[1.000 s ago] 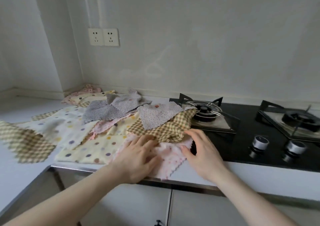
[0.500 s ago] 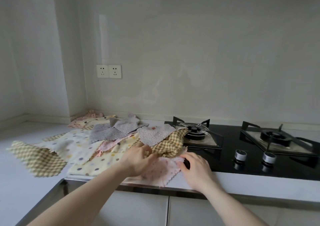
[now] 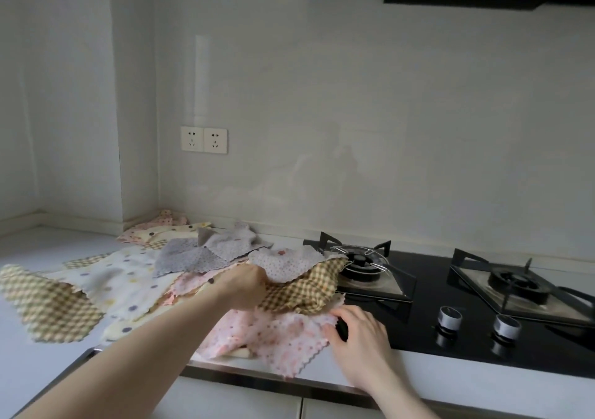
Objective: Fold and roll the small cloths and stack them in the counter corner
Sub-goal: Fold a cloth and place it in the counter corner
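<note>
A pink floral cloth [image 3: 273,335] lies flat at the front edge of the white tabletop [image 3: 38,351], one scalloped corner hanging just over the metal rim at about six o'clock. The right hand [image 3: 357,335] rests on its right edge, fingers curled and pinching the fabric close beside the black hob. Lying over the far side of the pink cloth is a tan checked cloth [image 3: 309,290], bunched and partly lifted; the left hand [image 3: 244,286] grips it with fingers closed around a fold, the forearm reaching in from seven o'clock. A white cloth with small red dots [image 3: 283,264] sits on top of the checked one, its edge touching the first burner. Toward nine o'clock, a loose spread of other small cloths covers the tabletop: two grey dotted cloths [image 3: 199,254], a cream cloth with coloured spots [image 3: 119,280], and another tan checked cloth [image 3: 45,306] curling up at the far left. More pink and cream cloths [image 3: 161,228] lie heaped in the counter corner at about eleven o'clock, against the wall. At three o'clock is the gas hob [image 3: 418,331] with two burners and two round knobs [image 3: 476,320]. A double wall socket [image 3: 203,139] sits above the corner.
</note>
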